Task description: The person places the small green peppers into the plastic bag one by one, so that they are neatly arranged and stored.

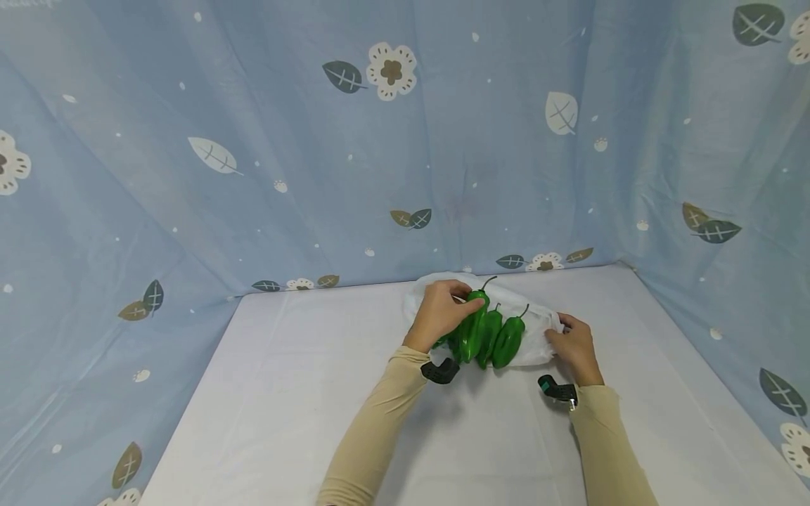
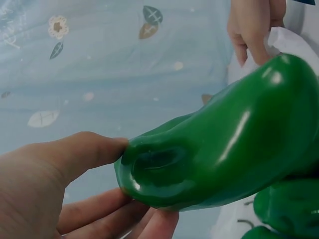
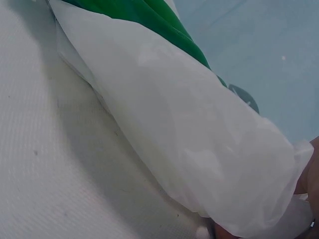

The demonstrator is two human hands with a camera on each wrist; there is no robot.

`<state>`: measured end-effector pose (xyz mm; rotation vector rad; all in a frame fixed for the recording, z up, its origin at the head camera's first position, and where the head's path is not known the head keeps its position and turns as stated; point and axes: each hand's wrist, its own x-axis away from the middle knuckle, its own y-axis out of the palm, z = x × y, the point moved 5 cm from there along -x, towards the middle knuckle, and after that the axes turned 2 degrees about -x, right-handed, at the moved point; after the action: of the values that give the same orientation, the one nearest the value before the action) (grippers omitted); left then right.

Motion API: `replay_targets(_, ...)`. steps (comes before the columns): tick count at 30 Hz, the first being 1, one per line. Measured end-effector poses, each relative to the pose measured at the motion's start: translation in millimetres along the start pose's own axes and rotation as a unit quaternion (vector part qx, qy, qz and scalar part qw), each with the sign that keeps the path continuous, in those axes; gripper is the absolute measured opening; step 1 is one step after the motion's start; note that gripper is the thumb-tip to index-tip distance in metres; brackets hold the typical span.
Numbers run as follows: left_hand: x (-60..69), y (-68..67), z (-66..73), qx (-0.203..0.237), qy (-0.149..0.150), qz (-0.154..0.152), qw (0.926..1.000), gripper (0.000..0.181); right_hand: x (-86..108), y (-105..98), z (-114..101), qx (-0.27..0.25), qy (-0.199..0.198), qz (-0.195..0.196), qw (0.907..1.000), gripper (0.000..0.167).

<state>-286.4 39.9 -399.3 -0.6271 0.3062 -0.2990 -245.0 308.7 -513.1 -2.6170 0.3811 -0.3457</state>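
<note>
My left hand (image 1: 438, 313) pinches a shiny green pepper (image 1: 471, 334) near its stem end, thumb on one side and fingers on the other. In the left wrist view that pepper (image 2: 224, 144) fills much of the picture. More green peppers (image 1: 508, 341) lie close by on a thin white plastic bag (image 1: 536, 346), stems pointing away from me. My right hand (image 1: 574, 348) grips the bag's right edge between thumb and fingers. The right wrist view shows the bag (image 3: 164, 114) stretched toward that hand, with green showing behind its upper edge.
A white-covered table (image 1: 304, 393) lies under everything. Blue patterned curtain (image 1: 285, 140) hangs at the back and both sides, and the bag lies near the table's back edge. Black straps (image 1: 441, 371) with small devices sit at both wrists.
</note>
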Motion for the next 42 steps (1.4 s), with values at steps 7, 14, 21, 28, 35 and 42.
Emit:
replay_targets(7, -2.8, 7.1, 12.2, -0.010, 0.004, -0.012, 0.9999, 0.033, 0.5, 0.4, 0.4, 0.000, -0.005, 0.001, 1.0000, 0.060)
replay_targets(14, -6.6, 16.5, 15.3, -0.009, 0.016, -0.016, 0.9997, 0.033, 1.0, 1.6, 1.4, 0.000, -0.004, -0.001, 1.0000, 0.060)
replay_targets(21, -10.7, 29.1, 13.9, -0.012, 0.015, -0.018, 0.9997, 0.033, 0.6, 2.0, 2.6, 0.002, -0.001, -0.005, 1.0000, 0.060)
replay_targets(28, -14.7, 40.7, 18.7, -0.026, 0.018, -0.019, 0.9993, 0.031, -1.1, 2.2, 4.7, -0.003, -0.004, -0.010, 0.9999, 0.061)
replay_targets(35, -18.6, 51.0, 24.9, -0.031, 0.022, -0.026, 0.9989, 0.030, -1.7, 3.0, 4.6, -0.001, -0.006, -0.006, 1.0000, 0.060)
replay_targets(42, -21.7, 61.5, 29.3, -0.048, 0.029, -0.037, 0.9977, 0.029, -1.1, 1.8, 2.9, -0.001, -0.006, -0.002, 1.0000, 0.060)
